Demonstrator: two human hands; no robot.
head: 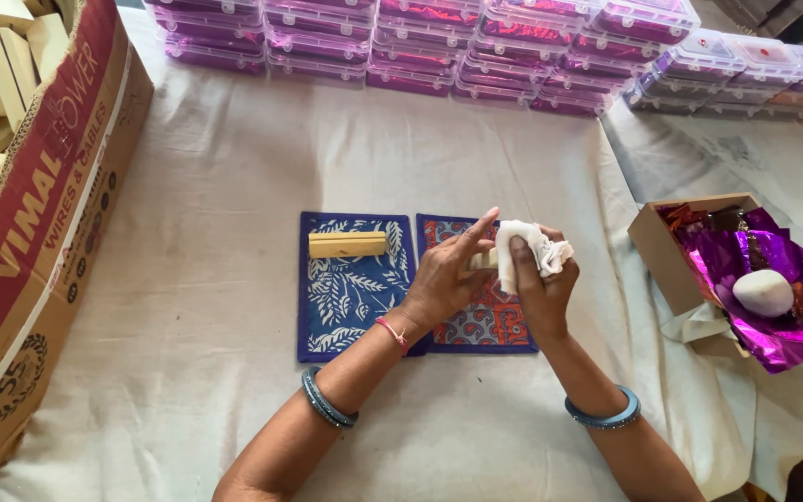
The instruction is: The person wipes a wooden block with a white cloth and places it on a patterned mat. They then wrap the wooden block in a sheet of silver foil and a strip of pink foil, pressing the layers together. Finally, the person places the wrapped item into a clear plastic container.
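Note:
My left hand point(446, 274) holds a small pale wooden block point(485, 260) above a red and blue patterned cloth mat point(480, 321). My right hand point(539, 274) grips a crumpled white cloth point(527, 244) and presses it against that block. To the left lies a blue mat with a white leaf print point(350, 288), and a second wooden block point(347, 244) rests across its upper part. Both wrists wear grey-blue bangles.
A big cardboard carton point(39, 232) with several wooden blocks stands at the left. Stacks of clear boxes with purple contents point(439, 46) line the far edge. At the right a small open box point(666, 251) holds purple foil and a white oval lump point(762, 292).

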